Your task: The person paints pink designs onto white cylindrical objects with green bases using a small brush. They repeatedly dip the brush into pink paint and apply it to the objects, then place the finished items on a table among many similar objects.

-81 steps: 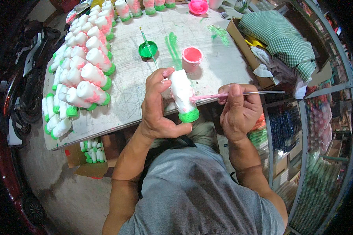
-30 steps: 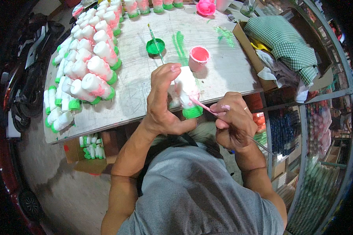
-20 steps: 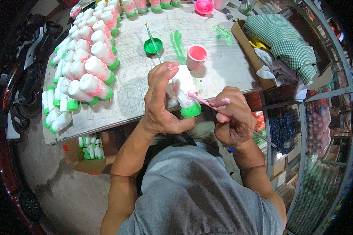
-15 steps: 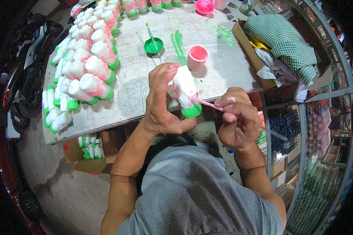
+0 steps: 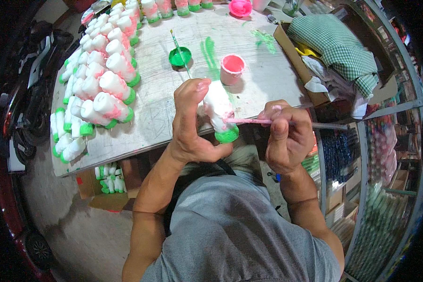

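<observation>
My left hand (image 5: pixel 192 122) is closed around a white candle (image 5: pixel 217 105) with a green base and pink raised detail, its thumb under the base and fingers at the top. My right hand (image 5: pixel 289 136) grips a long paintbrush (image 5: pixel 249 121), held nearly level, its pink tip touching the candle's right side just above the green band. Beyond them stand a pink paint cup (image 5: pixel 232 70) and a green paint dish (image 5: pixel 180 56) with a thin brush (image 5: pixel 174 38) resting across it.
The worktable (image 5: pixel 150 103) carries several white candles (image 5: pixel 109 105) with green bases along its left and back, a pink bowl (image 5: pixel 239 7) and a cardboard box (image 5: pixel 300 75) with checked cloth (image 5: pixel 329 44). Below are a box of candles (image 5: pixel 109 188) and shelves (image 5: pixel 362 188) at right.
My right hand has turned, swinging the brush from a downward slant to nearly level, its tip staying on the candle. My left hand and candle have shifted only slightly.
</observation>
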`<state>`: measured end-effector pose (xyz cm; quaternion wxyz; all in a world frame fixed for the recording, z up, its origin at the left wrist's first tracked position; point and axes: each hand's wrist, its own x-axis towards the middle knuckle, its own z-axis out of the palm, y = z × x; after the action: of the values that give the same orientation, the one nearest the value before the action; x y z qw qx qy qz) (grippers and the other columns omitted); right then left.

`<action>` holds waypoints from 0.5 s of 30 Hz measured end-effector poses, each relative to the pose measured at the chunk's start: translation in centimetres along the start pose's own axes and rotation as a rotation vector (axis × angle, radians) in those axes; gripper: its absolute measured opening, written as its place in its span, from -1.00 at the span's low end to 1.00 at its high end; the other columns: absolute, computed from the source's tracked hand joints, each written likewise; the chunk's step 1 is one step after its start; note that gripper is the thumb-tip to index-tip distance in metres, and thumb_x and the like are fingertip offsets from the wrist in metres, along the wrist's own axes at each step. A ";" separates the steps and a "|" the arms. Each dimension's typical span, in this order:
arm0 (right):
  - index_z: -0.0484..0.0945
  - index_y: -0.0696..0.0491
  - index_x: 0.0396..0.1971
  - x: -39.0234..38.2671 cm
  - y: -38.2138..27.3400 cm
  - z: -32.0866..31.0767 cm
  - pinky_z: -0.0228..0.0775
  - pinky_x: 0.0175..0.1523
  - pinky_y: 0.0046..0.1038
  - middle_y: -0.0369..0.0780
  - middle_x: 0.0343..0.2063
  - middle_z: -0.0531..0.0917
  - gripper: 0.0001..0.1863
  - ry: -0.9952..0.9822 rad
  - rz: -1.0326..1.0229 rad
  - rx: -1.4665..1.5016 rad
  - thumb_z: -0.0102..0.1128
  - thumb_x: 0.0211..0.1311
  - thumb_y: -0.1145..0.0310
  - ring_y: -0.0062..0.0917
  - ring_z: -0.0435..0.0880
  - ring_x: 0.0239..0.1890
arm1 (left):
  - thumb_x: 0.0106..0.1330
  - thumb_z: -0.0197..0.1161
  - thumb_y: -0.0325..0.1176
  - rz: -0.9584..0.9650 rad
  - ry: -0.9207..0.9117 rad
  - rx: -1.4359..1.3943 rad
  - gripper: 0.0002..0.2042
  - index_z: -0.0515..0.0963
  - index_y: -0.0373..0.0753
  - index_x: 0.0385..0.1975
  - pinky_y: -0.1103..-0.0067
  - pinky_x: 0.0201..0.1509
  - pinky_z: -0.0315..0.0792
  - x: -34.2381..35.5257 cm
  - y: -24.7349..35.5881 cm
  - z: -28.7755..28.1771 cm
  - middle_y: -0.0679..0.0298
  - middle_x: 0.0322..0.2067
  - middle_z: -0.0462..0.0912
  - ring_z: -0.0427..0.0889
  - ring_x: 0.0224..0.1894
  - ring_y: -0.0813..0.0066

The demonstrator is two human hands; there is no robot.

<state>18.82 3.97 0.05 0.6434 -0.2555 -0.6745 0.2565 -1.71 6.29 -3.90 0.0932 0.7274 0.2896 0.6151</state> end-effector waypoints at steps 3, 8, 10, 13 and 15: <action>0.43 0.16 -0.20 0.2 -0.3 0.4 0.40 -0.18 -0.50 -0.15 -0.37 0.63 -0.82 0.069 0.190 0.061 0.14 0.52 0.34 -0.50 0.56 -0.31 | -0.41 0.51 -0.36 0.015 -0.002 -0.010 0.03 0.27 -0.38 0.31 0.16 0.28 0.36 0.1 0.2 0.2 -0.14 0.17 0.45 0.46 0.18 -0.12; 0.49 0.20 -0.21 0.7 0.2 0.2 0.53 -0.20 -0.52 -0.12 -0.37 0.73 -0.86 0.118 0.121 -0.063 0.21 0.47 0.43 -0.54 0.67 -0.36 | -0.39 0.51 -0.35 0.038 -0.023 -0.054 0.08 0.20 -0.40 0.36 0.19 0.38 0.27 -0.1 -0.1 0.7 -0.15 0.22 0.36 0.40 0.25 -0.05; 0.50 0.20 -0.22 0.3 0.7 0.3 0.55 -0.18 -0.43 -0.12 -0.37 0.72 -0.85 0.134 -0.041 -0.023 0.23 0.45 0.43 -0.46 0.69 -0.34 | -0.40 0.52 -0.34 0.038 -0.039 -0.047 0.12 0.17 -0.41 0.38 0.20 0.42 0.23 -0.3 -0.2 0.7 -0.15 0.24 0.32 0.37 0.28 -0.01; 0.51 0.20 -0.23 0.3 0.7 0.0 0.57 -0.15 -0.32 -0.11 -0.37 0.72 -0.84 0.056 -0.186 -0.091 0.27 0.42 0.42 -0.36 0.70 -0.33 | -0.41 0.52 -0.34 0.039 -0.033 -0.036 0.12 0.17 -0.41 0.38 0.21 0.43 0.22 -0.3 -0.2 0.9 -0.15 0.24 0.32 0.37 0.28 -0.01; 0.51 0.17 -0.25 0.5 0.3 -0.1 0.57 -0.14 -0.28 -0.11 -0.38 0.72 -0.83 -0.038 -0.220 -0.179 0.30 0.40 0.40 -0.31 0.68 -0.34 | -0.41 0.53 -0.33 0.059 -0.026 -0.025 0.12 0.17 -0.42 0.38 0.21 0.43 0.22 -0.2 -0.4 0.8 -0.14 0.24 0.32 0.37 0.28 -0.01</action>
<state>18.93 4.48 0.20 0.6296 -0.2315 -0.7305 0.1281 -1.12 6.71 -4.49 0.0878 0.7422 0.2588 0.6119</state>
